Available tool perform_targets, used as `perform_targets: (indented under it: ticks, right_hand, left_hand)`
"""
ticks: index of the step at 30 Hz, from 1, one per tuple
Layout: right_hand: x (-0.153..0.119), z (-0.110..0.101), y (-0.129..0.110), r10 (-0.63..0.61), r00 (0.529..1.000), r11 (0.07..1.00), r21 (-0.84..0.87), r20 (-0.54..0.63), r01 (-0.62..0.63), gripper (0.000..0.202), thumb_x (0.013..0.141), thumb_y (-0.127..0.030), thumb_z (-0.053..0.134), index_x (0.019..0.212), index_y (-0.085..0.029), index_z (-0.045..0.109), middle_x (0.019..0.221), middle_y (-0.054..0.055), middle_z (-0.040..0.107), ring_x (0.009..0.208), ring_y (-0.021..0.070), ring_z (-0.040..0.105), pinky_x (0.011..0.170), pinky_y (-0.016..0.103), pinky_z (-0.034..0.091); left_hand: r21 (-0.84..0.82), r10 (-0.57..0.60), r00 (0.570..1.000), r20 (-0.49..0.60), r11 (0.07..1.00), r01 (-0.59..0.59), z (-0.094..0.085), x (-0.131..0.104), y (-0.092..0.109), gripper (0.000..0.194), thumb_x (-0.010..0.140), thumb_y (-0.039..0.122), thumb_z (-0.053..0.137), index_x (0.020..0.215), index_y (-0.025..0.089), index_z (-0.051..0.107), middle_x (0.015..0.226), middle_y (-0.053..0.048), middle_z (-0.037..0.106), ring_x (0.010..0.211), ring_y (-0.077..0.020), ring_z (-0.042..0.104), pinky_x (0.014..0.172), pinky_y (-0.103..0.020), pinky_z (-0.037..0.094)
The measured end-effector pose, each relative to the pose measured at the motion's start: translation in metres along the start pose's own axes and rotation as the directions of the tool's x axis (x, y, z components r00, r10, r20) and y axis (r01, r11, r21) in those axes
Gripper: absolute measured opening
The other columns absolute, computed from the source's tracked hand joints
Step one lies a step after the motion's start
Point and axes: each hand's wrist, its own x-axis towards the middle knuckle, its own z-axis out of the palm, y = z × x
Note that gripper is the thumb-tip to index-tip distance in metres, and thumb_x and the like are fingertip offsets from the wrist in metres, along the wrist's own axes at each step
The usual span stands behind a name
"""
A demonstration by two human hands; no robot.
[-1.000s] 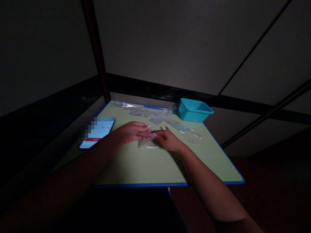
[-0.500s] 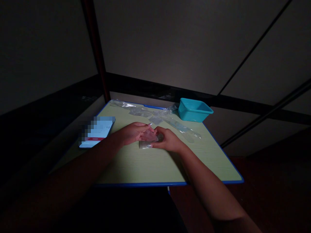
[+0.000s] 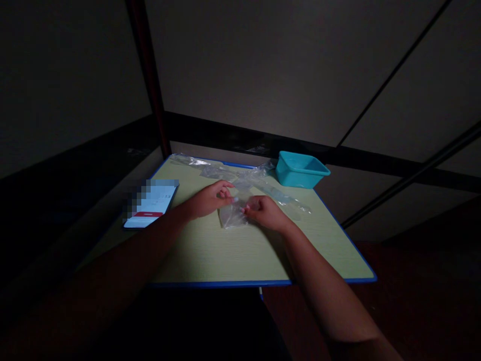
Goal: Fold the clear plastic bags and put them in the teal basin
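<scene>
A small clear plastic bag is spread between my hands, low over the table, its lower edge at or near the tabletop. My right hand pinches the bag's right side between thumb and fingertips. On the other side, my left hand has its index finger and thumb apart, the other fingers loosely curled. Its thumb tip meets the bag's upper left edge. Whether anything lies inside the bag is too dim to tell. More clear plastic bags lie flat and overlapping just beyond my hands.
The pale table has a blue rim. A phone with a lit screen lies at its left. At the back right corner stands a turquoise plastic basket. Dark-edged panels rise close behind the table.
My hands have moved apart, the right one slightly to the right. The bag, earlier bunched between my fingers, now shows more of its surface. My left fingers have spread.
</scene>
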Motion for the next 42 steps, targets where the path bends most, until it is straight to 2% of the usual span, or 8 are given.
perform_targets:
  ticks: [3,7,10,13,20,32,36,42]
  right_hand:
    - [0.0,-0.002,0.002,0.05,0.998,0.999,-0.003,0.027,-0.05,0.018,0.071,-0.029,0.059,0.063,-0.014,0.053,0.055,-0.002,0.052,0.05,0.0077,0.042,0.046,0.019,0.03]
    - [0.001,-0.002,0.004,0.103,0.991,0.995,0.005,0.083,-0.104,0.019,0.073,-0.03,0.059,0.063,-0.014,0.056,0.056,0.0,0.058,0.051,0.0087,0.049,0.048,0.019,0.033]
    - [0.002,-0.001,0.003,0.132,0.991,0.991,0.0,0.033,-0.132,0.03,0.08,-0.037,0.053,0.061,-0.014,0.054,0.054,0.0,0.058,0.049,0.0086,0.05,0.046,0.019,0.033]
    - [0.004,-0.003,0.003,0.16,0.987,0.986,-0.039,-0.033,-0.161,0.03,0.084,-0.033,0.048,0.06,-0.014,0.052,0.051,0.0,0.056,0.046,0.008,0.048,0.045,0.019,0.031]
    - [0.007,-0.009,0.01,0.244,0.968,0.932,-0.263,-0.059,-0.251,0.029,0.078,-0.025,0.057,0.052,-0.013,0.057,0.045,0.001,0.053,0.04,0.0072,0.042,0.044,0.021,0.027]
    - [0.009,-0.007,0.017,0.295,0.955,0.932,-0.218,-0.012,-0.291,0.033,0.081,-0.03,0.051,0.053,-0.015,0.055,0.046,0.003,0.059,0.031,0.0079,0.044,0.041,0.021,0.032]
    - [0.009,-0.012,0.022,0.271,0.96,0.939,-0.199,-0.069,-0.279,0.03,0.081,-0.03,0.052,0.054,-0.015,0.052,0.051,0.004,0.062,0.033,0.0066,0.044,0.039,0.019,0.03]
    - [0.009,-0.019,0.02,0.305,0.949,0.937,-0.153,-0.086,-0.315,0.035,0.08,-0.035,0.054,0.052,-0.014,0.053,0.044,0.002,0.055,0.036,0.0068,0.043,0.04,0.019,0.03]
  left_hand:
    - [0.001,-0.022,0.984,0.178,1.0,0.022,0.006,-0.003,-0.007,0.048,0.064,0.023,0.068,0.108,0.015,0.051,0.079,0.0,0.059,0.081,-0.016,0.057,0.077,-0.029,0.042]
    - [-0.077,-0.053,0.964,0.259,0.994,0.076,0.014,-0.005,-0.014,0.049,0.065,0.02,0.066,0.111,0.016,0.048,0.087,-0.002,0.061,0.086,-0.018,0.059,0.077,-0.029,0.043]
    - [-0.101,-0.073,0.967,0.243,0.99,0.1,0.018,-0.005,-0.016,0.041,0.064,0.017,0.065,0.103,0.016,0.051,0.088,-0.003,0.062,0.084,-0.0182,0.059,0.075,-0.029,0.044]
    - [-0.074,-0.075,0.968,0.239,0.993,0.095,0.02,-0.005,-0.016,0.039,0.065,0.015,0.063,0.102,0.016,0.052,0.085,-0.002,0.061,0.079,-0.0168,0.059,0.07,-0.027,0.044]
    - [-0.077,-0.054,0.979,0.195,0.995,0.07,0.026,-0.009,-0.014,0.052,0.066,0.013,0.06,0.116,0.019,0.046,0.08,0.002,0.052,0.067,-0.0118,0.055,0.059,-0.023,0.042]
    - [0.032,-0.098,0.983,0.157,0.995,0.094,0.031,-0.013,-0.014,0.046,0.066,0.01,0.058,0.111,0.018,0.05,0.069,0.004,0.05,0.065,-0.0139,0.054,0.061,-0.025,0.043]
    - [0.0,-0.089,0.986,0.141,0.996,0.09,0.034,-0.013,-0.016,0.04,0.067,0.011,0.057,0.106,0.018,0.051,0.07,0.003,0.052,0.065,-0.0146,0.055,0.061,-0.025,0.043]
    - [0.187,0.009,0.996,0.087,0.982,-0.025,0.032,-0.013,-0.013,0.036,0.072,0.015,0.058,0.107,0.019,0.053,0.069,0.002,0.055,0.067,-0.0149,0.054,0.064,-0.025,0.041]
